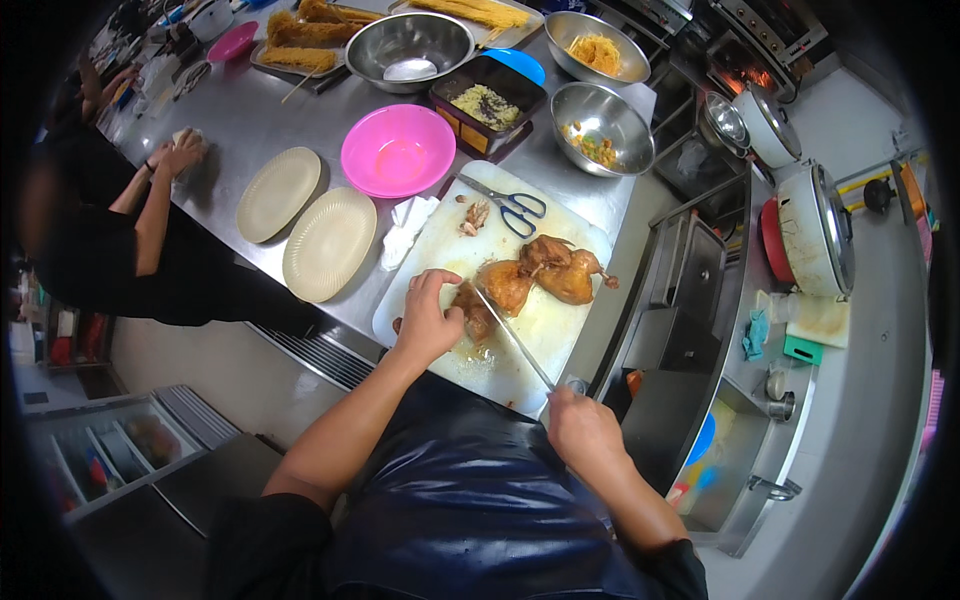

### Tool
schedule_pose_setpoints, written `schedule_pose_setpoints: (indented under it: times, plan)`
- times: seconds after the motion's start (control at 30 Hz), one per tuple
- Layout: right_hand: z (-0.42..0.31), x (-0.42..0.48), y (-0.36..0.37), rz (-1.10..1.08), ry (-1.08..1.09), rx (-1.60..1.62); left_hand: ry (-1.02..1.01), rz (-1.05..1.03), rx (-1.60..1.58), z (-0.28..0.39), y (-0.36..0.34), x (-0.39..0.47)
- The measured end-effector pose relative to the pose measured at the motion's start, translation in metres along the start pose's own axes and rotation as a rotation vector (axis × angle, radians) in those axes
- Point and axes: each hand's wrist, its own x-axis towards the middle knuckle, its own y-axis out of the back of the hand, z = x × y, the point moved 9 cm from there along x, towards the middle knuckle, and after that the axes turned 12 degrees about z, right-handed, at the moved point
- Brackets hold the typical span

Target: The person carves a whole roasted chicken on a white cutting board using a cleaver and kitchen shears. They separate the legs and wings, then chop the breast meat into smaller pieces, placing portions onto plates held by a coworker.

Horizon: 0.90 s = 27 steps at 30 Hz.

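My right hand is closed around the handle of a long knife. The blade lies along a dark brown piece of cooked poultry on the white cutting board. My left hand is at the left side of that piece, fingers bent; whether it grips anything is hidden. Right of the blade lie browned poultry pieces, one beside the knife and another farther right with its leg bone outward. Scissors with dark handles and small meat scraps rest on the board's far part.
Two oval ribbed plates, a crumpled white cloth and a pink bowl stand left of the board. Beyond are a dark container and a steel bowl with food. Another person's hands are at the left table edge.
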Motion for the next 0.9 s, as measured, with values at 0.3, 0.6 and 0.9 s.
schedule_pose_setpoints:
  times: [0.3, 0.6, 0.9]
  plan:
    - [-0.029, 0.021, 0.031, 0.191, -0.160, 0.058, 0.166, -0.133, -0.019, -0.040, 0.016, 0.014]
    - [-0.009, -0.029, 0.030, -0.073, -0.160, -0.208, 0.063, -0.311, 0.167, -0.026, -0.024, 0.019]
    - [-0.014, 0.005, -0.016, 0.007, -0.108, -0.113, 0.033, -0.305, 0.089, -0.027, -0.022, 0.012]
